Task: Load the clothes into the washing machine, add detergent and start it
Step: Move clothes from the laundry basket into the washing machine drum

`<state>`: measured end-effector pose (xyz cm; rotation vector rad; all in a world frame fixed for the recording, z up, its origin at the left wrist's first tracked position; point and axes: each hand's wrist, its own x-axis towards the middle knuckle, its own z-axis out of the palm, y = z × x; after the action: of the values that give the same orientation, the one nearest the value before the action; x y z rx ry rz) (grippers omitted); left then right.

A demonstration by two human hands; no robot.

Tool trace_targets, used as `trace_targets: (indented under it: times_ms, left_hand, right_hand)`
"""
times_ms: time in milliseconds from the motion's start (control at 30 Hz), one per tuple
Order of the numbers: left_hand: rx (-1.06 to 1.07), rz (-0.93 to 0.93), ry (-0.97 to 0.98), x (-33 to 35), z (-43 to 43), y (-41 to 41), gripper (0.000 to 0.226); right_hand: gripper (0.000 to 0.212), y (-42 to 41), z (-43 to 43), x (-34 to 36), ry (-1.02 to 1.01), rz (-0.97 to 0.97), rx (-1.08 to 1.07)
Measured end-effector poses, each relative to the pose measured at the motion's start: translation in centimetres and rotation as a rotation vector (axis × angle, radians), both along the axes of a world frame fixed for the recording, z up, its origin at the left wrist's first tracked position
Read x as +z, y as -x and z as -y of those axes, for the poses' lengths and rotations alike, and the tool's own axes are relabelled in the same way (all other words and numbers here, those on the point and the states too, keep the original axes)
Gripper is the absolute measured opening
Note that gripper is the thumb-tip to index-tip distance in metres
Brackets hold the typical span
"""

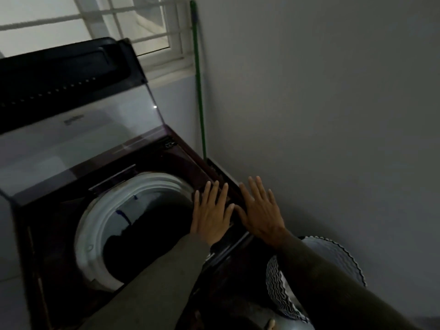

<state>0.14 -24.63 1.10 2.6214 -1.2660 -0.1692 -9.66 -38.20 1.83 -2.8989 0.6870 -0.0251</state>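
Dim laundry corner, grey wall (333, 115) at right. Top-loading washing machine (181, 160), dark body, glass lid (78, 129) raised, fills the left. Its white-rimmed drum (95, 225) holds dark clothes (142, 246), detail lost in shadow. Left hand (212, 215) and right hand (260, 215) lie flat at its right edge, fingers straight and spread, holding nothing; contact unclear. Green pole (198, 86) and barred window (133, 27) far; patterned basket (342, 256) near right, partly hidden.

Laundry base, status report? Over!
Open left hand and right hand, flat at right edge of washing machine. Glass lid up. Dark clothes in drum. Nothing blocking.
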Motion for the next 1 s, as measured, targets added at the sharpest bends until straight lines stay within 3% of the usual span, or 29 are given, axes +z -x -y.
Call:
trace_targets:
  times_ms: [367, 567, 800, 1000]
  left_hand:
    - [-0.240, 0.024, -0.103, -1.7, 9.9, 11.2, 0.072]
    - [-0.349, 0.004, -0.223, -4.5, 14.5, 17.3, 0.074]
    - [-0.494, -0.071, -0.395, -9.6, 16.9, 22.4, 0.077]
    - [-0.550, -0.193, -0.485, -16.3, 18.1, 23.9, 0.082]
  right_hand:
    - [0.082, 13.4, 7.3, -3.0, -0.126, -0.038, -0.217]
    - [0.073, 20.3, 9.9, -6.4, -0.201, -0.075, -0.303]
    - [0.081, 26.5, 10.1, -13.0, -0.371, -0.140, -0.434]
    - [0.073, 29.5, 9.3, -20.2, -0.482, -0.257, -0.542]
